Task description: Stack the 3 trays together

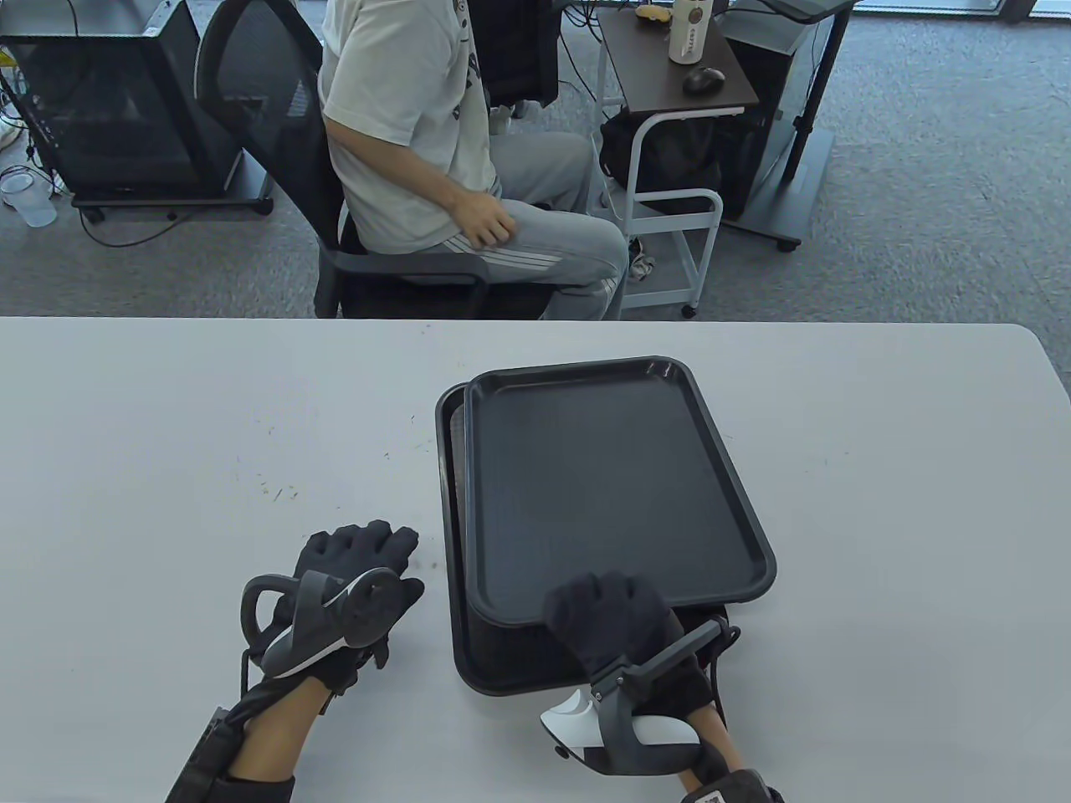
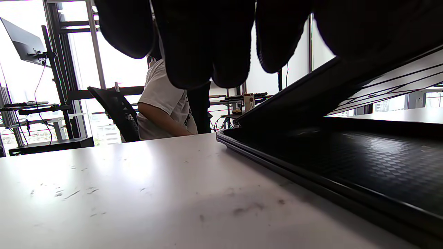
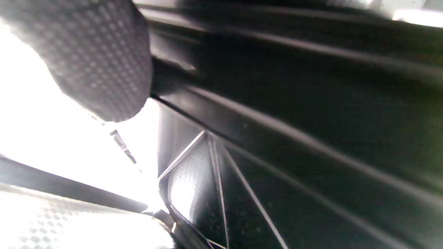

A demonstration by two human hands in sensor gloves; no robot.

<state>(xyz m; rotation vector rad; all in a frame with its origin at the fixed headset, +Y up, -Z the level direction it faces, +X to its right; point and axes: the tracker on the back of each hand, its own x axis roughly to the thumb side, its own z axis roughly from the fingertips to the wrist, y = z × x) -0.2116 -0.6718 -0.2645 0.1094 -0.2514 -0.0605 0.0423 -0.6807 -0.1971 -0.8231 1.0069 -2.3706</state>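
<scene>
On the white table (image 1: pixel 251 401), a black top tray (image 1: pixel 611 485) lay skewed over the stacked trays (image 1: pixel 502 661) beneath it, toward the table's near edge and right of its middle. The top tray was tilted: in the left wrist view its near end (image 2: pixel 311 97) stood raised above the textured floor of the tray below (image 2: pixel 363 162), while the far ends met. How many trays lay under it could not be told. The right hand (image 1: pixel 615 623) gripped the top tray by its near rim, fingers curled over the edge; the right wrist view showed a dotted glove fingertip (image 3: pixel 97 58) against the tray's ribbed underside (image 3: pixel 277 138). The left hand (image 1: pixel 356 585) rested on the table just left of the trays, apart from them, fingers stretched forward and holding nothing. Beyond the far edge a seated person (image 1: pixel 435 142) in a pale T-shirt with unreadable dark print sat on a mesh chair (image 1: pixel 268 117). On a side cart (image 1: pixel 669 75) stood a white bottle (image 1: pixel 691 29) with small lettering too blurred to read, beside a computer mouse (image 1: pixel 704 79).
</scene>
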